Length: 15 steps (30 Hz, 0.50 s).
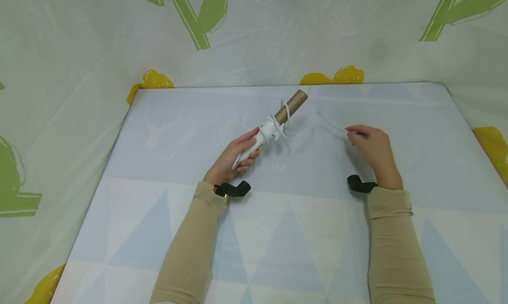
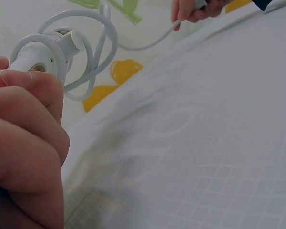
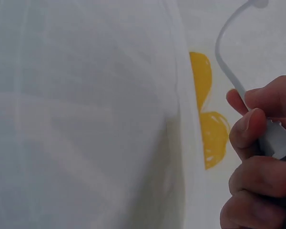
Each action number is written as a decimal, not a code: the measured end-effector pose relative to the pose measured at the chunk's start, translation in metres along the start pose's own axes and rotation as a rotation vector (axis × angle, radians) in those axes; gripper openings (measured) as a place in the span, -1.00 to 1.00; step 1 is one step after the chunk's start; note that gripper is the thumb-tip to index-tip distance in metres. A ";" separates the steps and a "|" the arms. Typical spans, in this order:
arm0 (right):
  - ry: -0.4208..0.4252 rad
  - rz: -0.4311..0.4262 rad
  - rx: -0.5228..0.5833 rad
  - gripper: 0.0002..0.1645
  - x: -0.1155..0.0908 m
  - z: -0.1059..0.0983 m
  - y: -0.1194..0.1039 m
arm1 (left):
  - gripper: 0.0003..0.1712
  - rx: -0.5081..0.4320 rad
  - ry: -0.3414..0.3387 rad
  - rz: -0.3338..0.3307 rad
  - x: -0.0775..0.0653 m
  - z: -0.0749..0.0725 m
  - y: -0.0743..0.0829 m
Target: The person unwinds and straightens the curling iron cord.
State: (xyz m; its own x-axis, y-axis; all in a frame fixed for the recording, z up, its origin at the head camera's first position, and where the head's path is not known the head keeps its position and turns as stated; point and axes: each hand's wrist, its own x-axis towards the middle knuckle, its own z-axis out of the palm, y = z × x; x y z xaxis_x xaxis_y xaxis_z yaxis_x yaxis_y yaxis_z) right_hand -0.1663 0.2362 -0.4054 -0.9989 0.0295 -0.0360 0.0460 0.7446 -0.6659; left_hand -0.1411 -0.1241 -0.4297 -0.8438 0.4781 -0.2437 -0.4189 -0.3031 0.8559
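Observation:
In the head view, my left hand [image 1: 231, 159] grips the white handle of a curling iron [image 1: 292, 106]. Its gold barrel points up and away to the right. A white power cord [image 1: 330, 123] loops around the iron between handle and barrel, then runs across to my right hand [image 1: 375, 150]. That hand pinches the cord near its end, between thumb and forefinger. A light grey end piece [image 3: 276, 138], probably the plug, sits within the curled fingers in the right wrist view and is partly hidden. Loose cord loops [image 2: 112, 38] stand out beside the handle in the left wrist view.
Both hands are above a table covered with a pale cloth [image 1: 289, 242] of blue triangles and faint deer prints. Behind its far edge hangs a light curtain [image 1: 301, 35] with green and yellow plant shapes. Black wrist cameras [image 1: 237, 189] are strapped to both wrists.

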 end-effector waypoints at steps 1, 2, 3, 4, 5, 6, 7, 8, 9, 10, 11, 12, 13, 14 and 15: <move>-0.009 0.000 -0.002 -0.45 0.001 0.001 0.001 | -0.48 0.000 -0.002 -0.001 0.000 0.000 0.000; -0.022 0.002 -0.004 -0.45 0.001 0.002 0.001 | -0.48 0.002 -0.004 -0.002 0.000 0.000 0.000; -0.034 0.004 -0.008 -0.45 0.002 0.003 0.001 | -0.48 0.002 -0.005 -0.002 0.001 0.000 0.000; -0.044 0.003 -0.015 -0.45 0.002 0.003 0.001 | -0.48 0.006 -0.007 -0.003 0.001 0.000 0.000; -0.054 0.005 -0.021 -0.47 0.003 0.004 0.001 | -0.48 0.006 -0.009 -0.002 0.001 0.000 0.000; -0.064 0.007 -0.028 -0.49 0.003 0.004 0.001 | -0.48 0.006 -0.010 0.000 0.001 0.000 0.001; -0.076 0.012 -0.034 -0.50 0.004 0.004 0.001 | -0.48 0.006 -0.012 0.003 0.001 -0.001 0.000; -0.085 0.018 -0.044 -0.51 0.004 0.004 0.001 | -0.48 0.006 -0.014 0.004 0.000 -0.001 0.000; -0.089 0.021 -0.053 -0.52 0.004 0.005 0.002 | -0.48 0.005 -0.015 0.005 0.000 -0.001 0.000; -0.088 0.030 -0.055 -0.53 0.004 0.005 0.002 | -0.48 0.004 -0.017 0.006 0.000 -0.001 0.000; -0.090 0.044 -0.053 -0.53 0.004 0.004 0.003 | -0.47 0.001 -0.015 0.006 0.000 -0.001 0.000; -0.088 0.056 -0.052 -0.51 0.003 0.004 0.003 | -0.47 0.004 -0.014 0.006 0.000 -0.001 0.000; -0.085 0.068 -0.050 -0.50 0.003 0.004 0.003 | -0.47 0.010 -0.012 0.003 0.000 -0.001 0.000; -0.079 0.079 -0.045 -0.49 0.002 0.004 0.004 | -0.46 0.018 -0.010 0.001 0.000 -0.001 0.000; -0.073 0.088 -0.034 -0.49 0.002 0.003 0.004 | -0.45 0.031 -0.007 -0.001 0.000 -0.001 -0.001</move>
State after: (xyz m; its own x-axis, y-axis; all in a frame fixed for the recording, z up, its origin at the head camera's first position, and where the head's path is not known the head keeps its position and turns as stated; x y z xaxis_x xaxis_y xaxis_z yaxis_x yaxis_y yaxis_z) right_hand -0.1683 0.2371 -0.4107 -0.9877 0.0482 -0.1487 0.1324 0.7632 -0.6324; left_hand -0.1412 -0.1251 -0.4307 -0.8410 0.4842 -0.2412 -0.4089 -0.2770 0.8695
